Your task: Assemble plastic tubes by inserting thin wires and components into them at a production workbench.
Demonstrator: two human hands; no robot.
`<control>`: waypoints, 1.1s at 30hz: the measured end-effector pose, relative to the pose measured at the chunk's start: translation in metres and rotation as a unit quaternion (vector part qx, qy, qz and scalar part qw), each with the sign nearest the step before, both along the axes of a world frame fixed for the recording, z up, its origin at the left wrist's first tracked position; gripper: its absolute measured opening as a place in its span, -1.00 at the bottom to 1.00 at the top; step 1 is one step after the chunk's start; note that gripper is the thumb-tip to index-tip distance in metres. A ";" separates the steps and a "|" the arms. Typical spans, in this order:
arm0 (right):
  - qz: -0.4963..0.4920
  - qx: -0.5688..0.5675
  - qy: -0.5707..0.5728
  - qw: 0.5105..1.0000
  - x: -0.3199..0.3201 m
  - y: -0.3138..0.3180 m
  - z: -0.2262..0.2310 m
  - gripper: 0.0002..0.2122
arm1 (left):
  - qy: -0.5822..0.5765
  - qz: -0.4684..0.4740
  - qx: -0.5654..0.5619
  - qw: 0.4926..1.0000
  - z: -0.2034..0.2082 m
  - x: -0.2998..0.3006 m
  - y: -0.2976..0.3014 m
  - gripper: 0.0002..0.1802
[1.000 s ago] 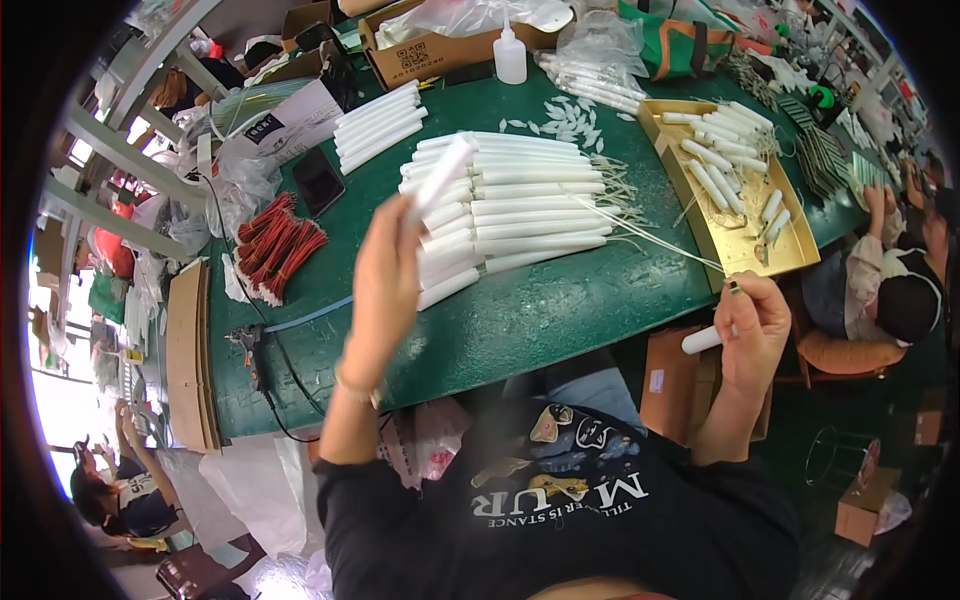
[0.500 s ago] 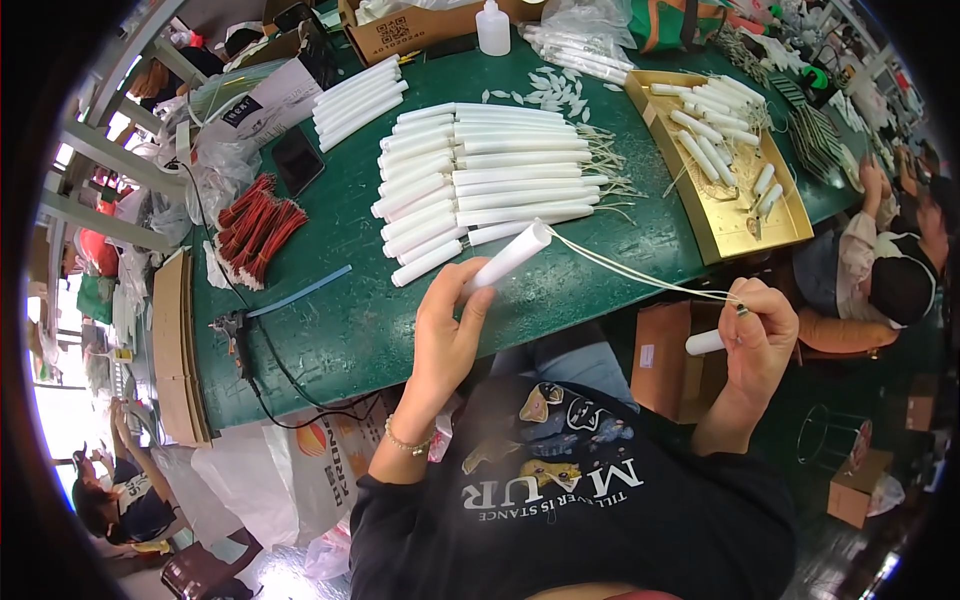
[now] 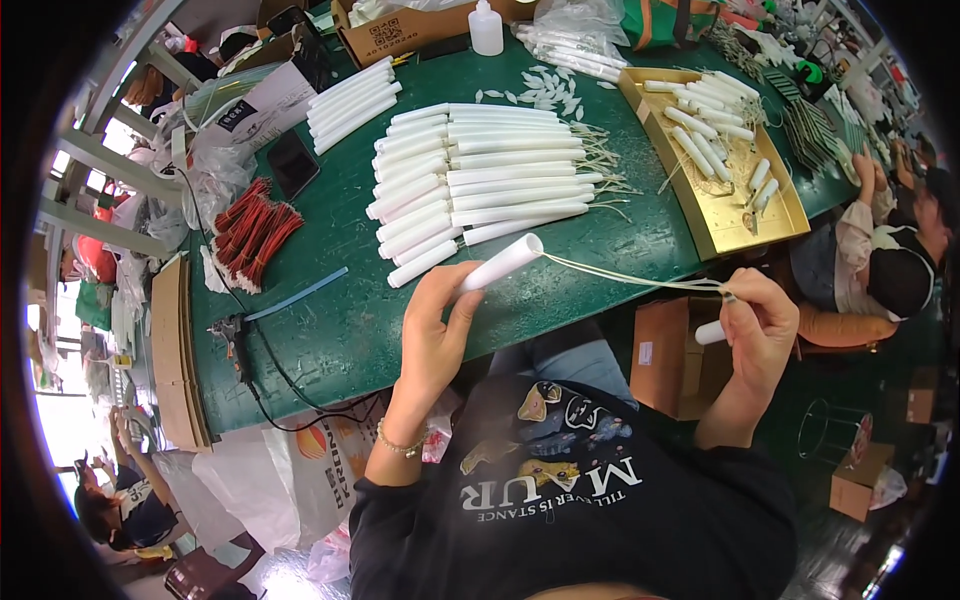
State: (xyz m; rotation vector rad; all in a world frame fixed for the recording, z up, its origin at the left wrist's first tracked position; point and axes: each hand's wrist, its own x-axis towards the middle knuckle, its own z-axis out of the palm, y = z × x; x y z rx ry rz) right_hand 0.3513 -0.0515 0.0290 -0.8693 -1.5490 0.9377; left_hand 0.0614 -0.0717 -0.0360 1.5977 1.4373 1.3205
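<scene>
A hollow white tube (image 3: 505, 263) is gripped between the thumb and fingers of my left hand (image 3: 435, 330), its open end tilted up and right. Two thin pale wires (image 3: 630, 279) run from that end across to my right hand (image 3: 760, 320). There my fingertips pinch the wires by a small dark piece at their end. A short white cylinder (image 3: 709, 332) also sits in my right hand, poking out to the left; its other end is hidden by the fingers. Just beyond my left hand lie rows of white tubes (image 3: 520, 160) with wires trailing from their right ends.
Right of the rows stands a gold tray (image 3: 706, 225) of shorter white cylinders. Red wire bundles (image 3: 258, 240), a phone (image 3: 293, 165) and a glue gun (image 3: 235, 335) with a blue stick lie left. Small white pieces (image 3: 545, 90) and a bottle (image 3: 486, 30) are behind. Other people sit at both sides.
My left hand has shifted slightly left and down with the tube. The fingers of my right hand have turned a little, and the wires between the hands hang flatter.
</scene>
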 end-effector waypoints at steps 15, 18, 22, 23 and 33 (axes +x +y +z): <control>-0.097 0.132 -0.293 0.942 0.011 0.037 0.007 -0.88 | 0.139 -0.088 0.032 0.986 0.019 0.008 0.006 -0.70; -0.067 0.149 -0.317 0.934 0.007 0.037 0.005 -0.86 | 0.109 -0.082 0.011 0.991 0.016 0.014 0.007 -0.74; -0.032 0.157 -0.307 0.938 0.002 0.037 0.000 -0.85 | 0.113 -0.117 -0.014 0.986 0.019 0.020 0.012 -0.81; -0.032 0.156 -0.307 0.938 0.000 0.037 -0.001 -0.85 | 0.114 -0.117 -0.015 0.986 0.020 0.021 0.013 -0.81; 0.041 0.180 -0.323 0.928 -0.015 0.038 -0.014 -0.82 | 0.123 -0.153 -0.032 0.980 0.017 0.036 0.017 -0.85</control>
